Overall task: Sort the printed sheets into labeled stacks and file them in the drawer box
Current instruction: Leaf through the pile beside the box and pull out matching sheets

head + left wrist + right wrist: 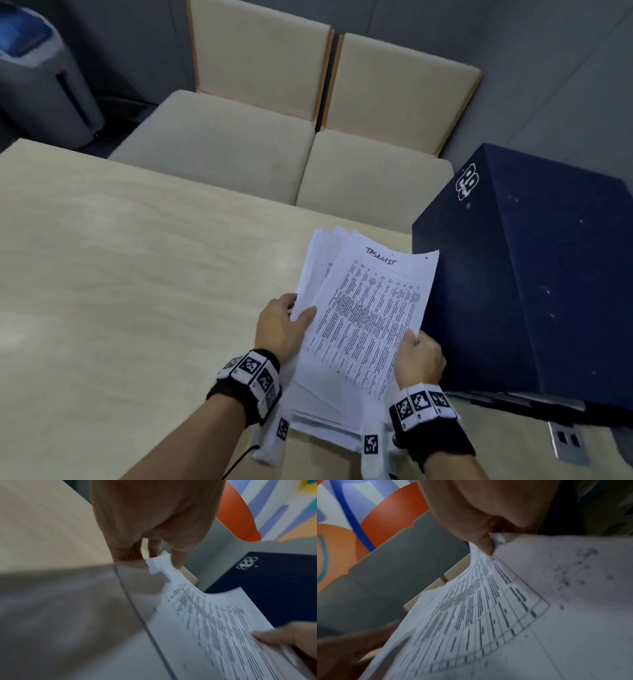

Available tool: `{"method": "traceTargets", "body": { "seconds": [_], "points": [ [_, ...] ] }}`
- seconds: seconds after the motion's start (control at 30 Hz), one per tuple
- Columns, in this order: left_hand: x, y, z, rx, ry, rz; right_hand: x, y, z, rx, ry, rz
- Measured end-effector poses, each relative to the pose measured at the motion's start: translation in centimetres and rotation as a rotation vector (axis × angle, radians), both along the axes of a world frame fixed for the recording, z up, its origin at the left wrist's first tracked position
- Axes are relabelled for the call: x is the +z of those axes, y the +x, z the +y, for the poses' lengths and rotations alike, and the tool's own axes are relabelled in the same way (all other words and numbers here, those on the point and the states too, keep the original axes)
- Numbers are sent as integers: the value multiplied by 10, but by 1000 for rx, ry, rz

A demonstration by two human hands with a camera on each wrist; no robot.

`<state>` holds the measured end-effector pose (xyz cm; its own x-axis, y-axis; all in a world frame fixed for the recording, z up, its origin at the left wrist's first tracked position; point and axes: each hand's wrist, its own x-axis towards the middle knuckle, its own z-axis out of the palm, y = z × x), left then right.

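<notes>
Grey walls [428, 20] behind; a multicoloured orange-and-blue mural [342, 520] visible above a grey partition in the wrist views. Pale wood-grain table [120, 274] across the foreground. Two cream upholstered chairs [260, 113] pushed against the far edge of the table. Dark navy drawer box [531, 274] with a white logo standing at the right edge of the table. Grey bin with a blue lid [37, 68] on the floor beyond the far-left corner. Stack of printed sheets [342, 394], unevenly fanned, near the front edge, just left of the box. Top sheet [373, 308], hand-labelled "TASKLIST", lifted off the stack. Left hand [279, 329] pinching the left margin, thumb on top. Right hand [419, 356] pinching the right edge, fingers curled. Marker-tagged wristbands [253, 373] on both wrists.
</notes>
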<state>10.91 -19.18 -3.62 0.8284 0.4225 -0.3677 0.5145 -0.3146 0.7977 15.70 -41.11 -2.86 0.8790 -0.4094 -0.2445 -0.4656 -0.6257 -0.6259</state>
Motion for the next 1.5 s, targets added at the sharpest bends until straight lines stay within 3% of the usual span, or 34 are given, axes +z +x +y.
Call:
{"method": "traceTargets", "body": {
  "seconds": [0.2, 0.37, 0.5, 0.63, 0.77, 0.97, 1.13, 1.3, 1.5],
  "points": [
    [-2, -12, 1, 159, 113, 49, 0, -12, 0, 34, 65, -103],
    [-3, -25, 22, 202, 89, 81, -9, -5, -2, 128, 261, 0],
    [1, -28, 38, 170, 129, 51, 4, -5, -9, 160, 229, -27],
    [5, -15, 42, 79, 203, 53, 31, -12, -6, 75, 178, -217],
    [5, -4, 44, 21, 236, 68, 56, -16, -1, 10, 312, -364],
    [14, -4, 64, -127, 353, 113, 64, -21, -2, 21, 488, -429],
    [25, -5, 67, -274, 516, 114, 52, -29, 2, -48, 628, -283],
    [23, -5, 75, -394, 544, 119, 40, -47, 9, -65, 700, -102],
    [32, -9, 89, -528, 672, 150, 17, -34, 11, -72, 583, 4]
  ]
}}
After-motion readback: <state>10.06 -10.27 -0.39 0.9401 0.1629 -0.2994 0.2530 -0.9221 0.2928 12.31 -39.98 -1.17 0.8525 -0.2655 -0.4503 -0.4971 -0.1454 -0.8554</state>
